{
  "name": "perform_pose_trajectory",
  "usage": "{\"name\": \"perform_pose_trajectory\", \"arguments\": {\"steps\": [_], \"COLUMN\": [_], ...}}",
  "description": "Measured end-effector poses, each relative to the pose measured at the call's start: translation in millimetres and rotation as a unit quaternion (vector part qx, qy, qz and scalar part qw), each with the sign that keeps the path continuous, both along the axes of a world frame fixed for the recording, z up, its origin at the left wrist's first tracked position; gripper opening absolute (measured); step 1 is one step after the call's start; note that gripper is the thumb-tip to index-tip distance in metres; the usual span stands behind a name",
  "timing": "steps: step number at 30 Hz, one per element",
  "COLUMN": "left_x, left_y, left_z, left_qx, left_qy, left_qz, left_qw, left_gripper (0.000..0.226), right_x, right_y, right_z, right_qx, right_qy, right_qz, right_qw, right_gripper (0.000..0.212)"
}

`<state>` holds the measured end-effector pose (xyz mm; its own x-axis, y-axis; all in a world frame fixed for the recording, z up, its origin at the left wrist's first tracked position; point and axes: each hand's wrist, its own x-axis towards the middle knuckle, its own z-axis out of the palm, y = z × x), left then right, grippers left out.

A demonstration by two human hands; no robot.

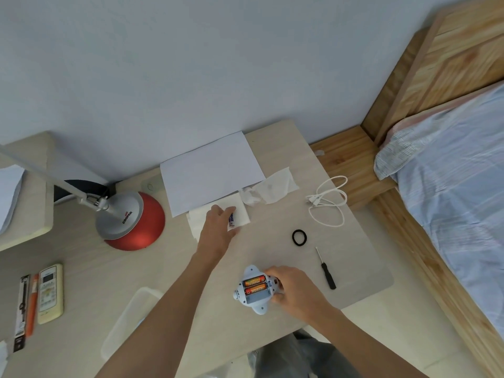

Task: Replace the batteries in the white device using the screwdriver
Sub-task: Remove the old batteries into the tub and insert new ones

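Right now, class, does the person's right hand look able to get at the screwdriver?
Probably yes: the screwdriver lies uncovered on the desk beside the right hand, nothing between them. But that hand grips the white device, so it must let go first.

Left hand point(218, 227) hides most of a battery point(231, 220); right hand point(296, 291) covers the 3 o'clock side of the white device point(251, 272)

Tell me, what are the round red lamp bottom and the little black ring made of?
The lamp base looks like painted metal or hard plastic: smooth red with a soft shine under a silver top. The black ring is probably stretchy elastic, like a hair tie: thin, dull and lying in a slightly uneven loop.
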<state>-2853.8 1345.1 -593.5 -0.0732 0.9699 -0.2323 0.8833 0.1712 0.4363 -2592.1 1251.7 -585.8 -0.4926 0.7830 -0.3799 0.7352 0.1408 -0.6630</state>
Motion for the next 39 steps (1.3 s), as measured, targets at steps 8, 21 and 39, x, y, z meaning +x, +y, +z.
{"name": "perform_pose_trajectory", "arguments": {"steps": [8, 21, 39], "left_x": [-8.1, -7.6, 54.2], "left_y": [-0.7, -38.9, -126.1], "left_z": [1.2, 27.4, 74.5], "left_qx": [0.022, 0.031, -0.029], "left_qy": [-0.006, -0.049, -0.203], "left_qz": [-0.021, -0.008, -0.036], "left_qw": [1.0, 0.998, 0.978], "left_gripper": [0.026, 0.018, 0.02], "right_x": [-0.8, -0.9, -2.2], "right_y": [0.6, 1.3, 3.1], "right_z": [3.6, 5.7, 11.5], "right_qx": [-0.002, -0.001, 0.003], "right_qy": [-0.001, -0.001, -0.012], "right_qz": [0.001, 0.003, 0.0], "right_qw": [1.0, 1.0, 1.0], "right_gripper": [0.045, 0.046, 0.048]}}
